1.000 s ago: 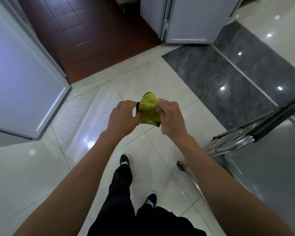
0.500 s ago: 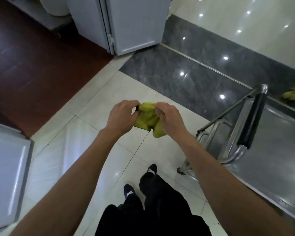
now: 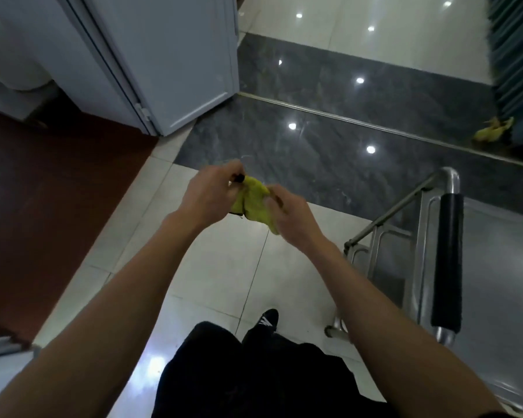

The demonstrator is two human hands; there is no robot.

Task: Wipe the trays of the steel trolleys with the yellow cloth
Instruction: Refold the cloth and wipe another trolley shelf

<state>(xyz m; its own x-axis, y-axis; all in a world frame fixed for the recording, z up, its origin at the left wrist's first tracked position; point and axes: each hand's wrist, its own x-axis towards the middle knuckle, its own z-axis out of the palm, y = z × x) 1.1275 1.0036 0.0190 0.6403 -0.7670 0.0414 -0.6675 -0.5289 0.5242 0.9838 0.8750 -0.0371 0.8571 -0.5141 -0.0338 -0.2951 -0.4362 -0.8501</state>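
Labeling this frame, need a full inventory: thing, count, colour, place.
cloth: 1, yellow, bunched between both hands
trolley: 1, steel, right edge
handle grip: 1, black, on trolley's near end
second cloth: 1, yellow, on floor far right
door: 1, pale grey, top left
floor: white tiles centre, dark grey band beyond, red-brown area left
shoe: 1 visible, black, bottom centre
left hand: 1, grips cloth
right hand: 1, grips cloth

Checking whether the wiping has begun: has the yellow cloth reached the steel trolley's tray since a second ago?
No. The crumpled yellow cloth remains between both hands over the floor tiles, left of the steel trolley's tray, not touching it.
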